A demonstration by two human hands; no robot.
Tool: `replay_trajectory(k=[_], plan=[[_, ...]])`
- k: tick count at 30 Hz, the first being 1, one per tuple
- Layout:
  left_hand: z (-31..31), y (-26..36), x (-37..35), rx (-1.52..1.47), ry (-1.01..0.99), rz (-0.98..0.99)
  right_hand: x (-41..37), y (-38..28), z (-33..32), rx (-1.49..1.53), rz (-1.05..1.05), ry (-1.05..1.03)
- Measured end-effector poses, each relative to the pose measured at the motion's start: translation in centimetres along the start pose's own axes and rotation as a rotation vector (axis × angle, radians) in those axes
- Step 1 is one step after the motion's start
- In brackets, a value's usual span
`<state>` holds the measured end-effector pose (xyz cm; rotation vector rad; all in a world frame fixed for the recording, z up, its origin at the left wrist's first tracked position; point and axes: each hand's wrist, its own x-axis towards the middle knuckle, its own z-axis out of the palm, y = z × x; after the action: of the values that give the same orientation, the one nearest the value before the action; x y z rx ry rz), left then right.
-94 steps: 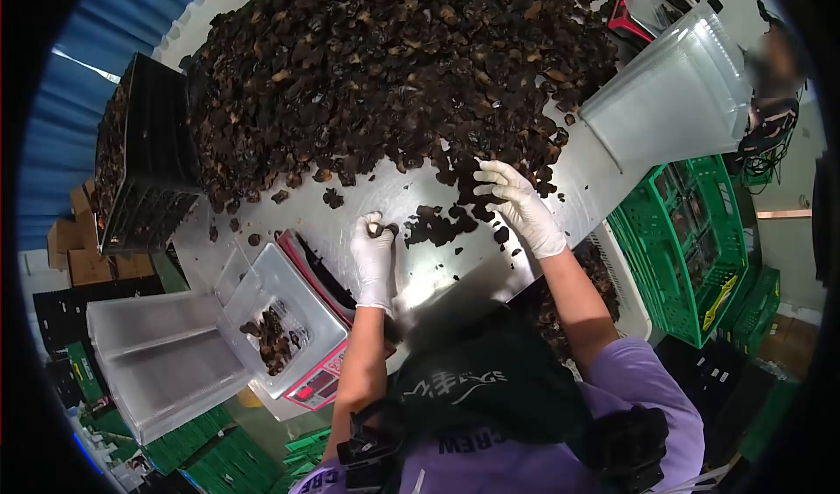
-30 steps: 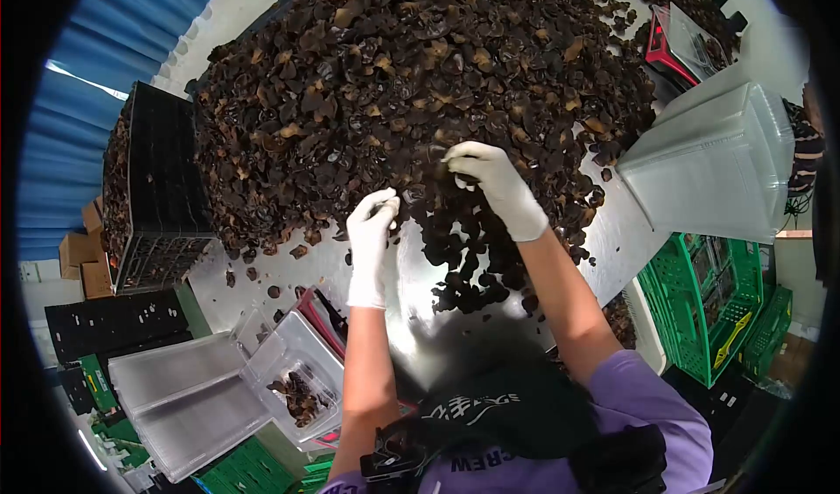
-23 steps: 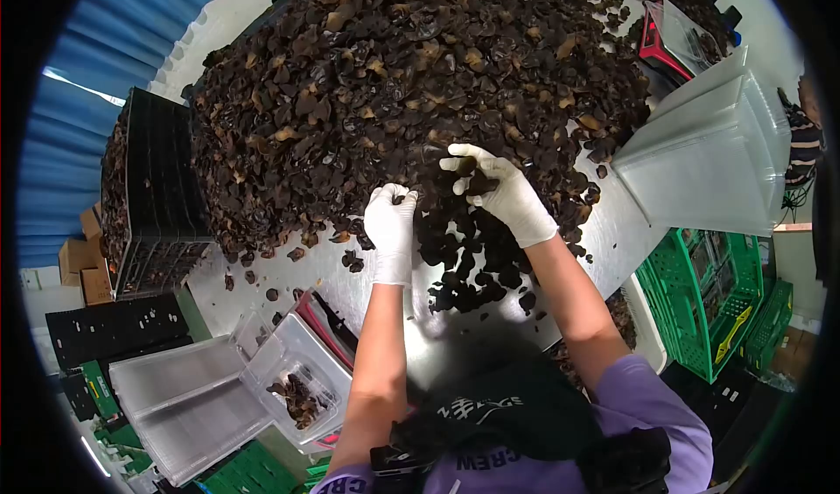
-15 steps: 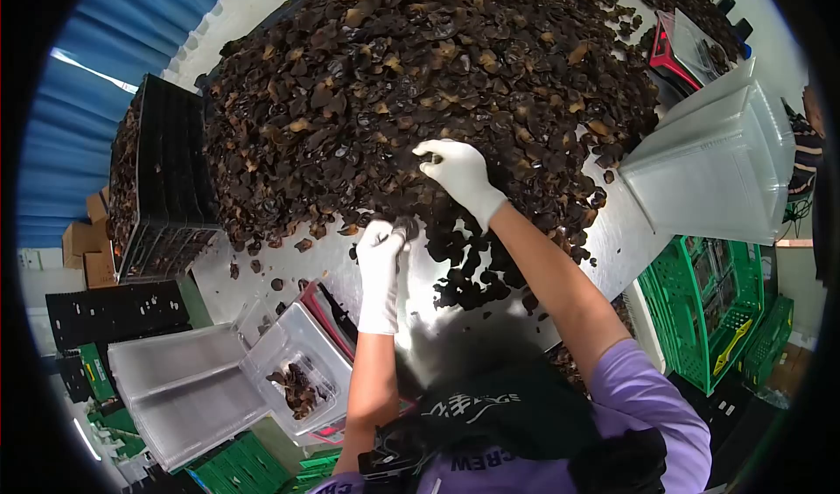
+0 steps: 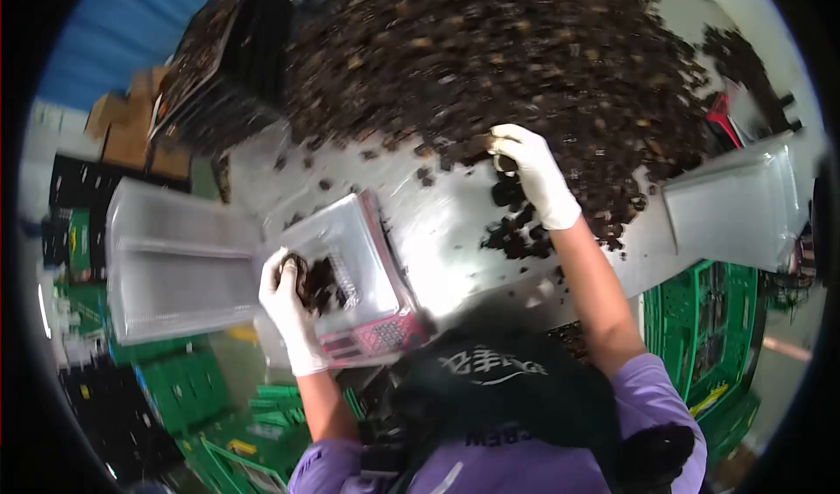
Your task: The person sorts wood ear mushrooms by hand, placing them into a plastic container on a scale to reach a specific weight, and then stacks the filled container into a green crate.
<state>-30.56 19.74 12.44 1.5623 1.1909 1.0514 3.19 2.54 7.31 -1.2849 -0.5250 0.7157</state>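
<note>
Dark, curled pieces like dried fungus form a large pile (image 5: 490,65) over the metal table (image 5: 420,223). My left hand (image 5: 289,306), in a white glove, is at the left side of a clear plastic tray (image 5: 367,262), its fingers closed round a dark piece (image 5: 299,275). More dark pieces (image 5: 324,286) lie in that tray, which rests on a pink-and-grey scale (image 5: 376,335). My right hand (image 5: 535,175), gloved in white too, is over the pile's near edge, with a brownish piece (image 5: 479,148) between its curled fingers. Motion blurs the view somewhat.
Stacked clear trays (image 5: 184,266) stand left of the scale, and others (image 5: 739,205) at the right. A black crate (image 5: 254,65) of dark pieces is at the upper left, near cardboard boxes (image 5: 131,135). Green crates (image 5: 700,328) stand at the lower right.
My left hand has moved left and down from the pile's edge to the tray on the scale. My right hand is farther right in view. The whole view has shifted and turned.
</note>
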Motion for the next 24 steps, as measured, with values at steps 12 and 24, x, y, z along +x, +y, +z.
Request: replay_trajectory(k=[12,24], plan=[[-5.6,-8.9,-0.2,0.3,0.157,0.08,-7.7,5.9,27.0,-0.91,-0.463,-0.504],[-3.2,-1.8,-5.2,0.312,-0.167,0.461,-9.7,9.3,9.1,-1.208,-0.362,0.212]])
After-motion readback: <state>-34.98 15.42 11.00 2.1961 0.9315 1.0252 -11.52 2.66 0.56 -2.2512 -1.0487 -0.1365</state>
